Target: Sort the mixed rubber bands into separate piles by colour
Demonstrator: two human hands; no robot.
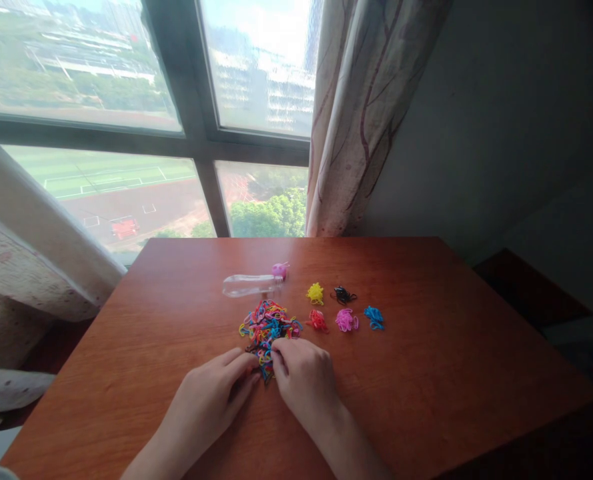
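Note:
A mixed pile of small coloured elastic bands (271,321) lies on the table in front of me. My left hand (221,383) touches the pile's near left edge, its fingers curled and the thumb close to the index finger. At the near right side of the pile is my right hand (303,367), with thumb and fingers pinched together among the bands. What either pinch holds is hidden. To the right are sorted clumps of bands: yellow (315,293), black (344,295), red (317,321), pink (347,320) and blue (374,317).
Behind the pile a clear plastic bottle (251,285) lies on its side, with a pink object (279,269) by its neck. The brown wooden table (426,387) reaches back to a window, with curtains (361,120) on both sides.

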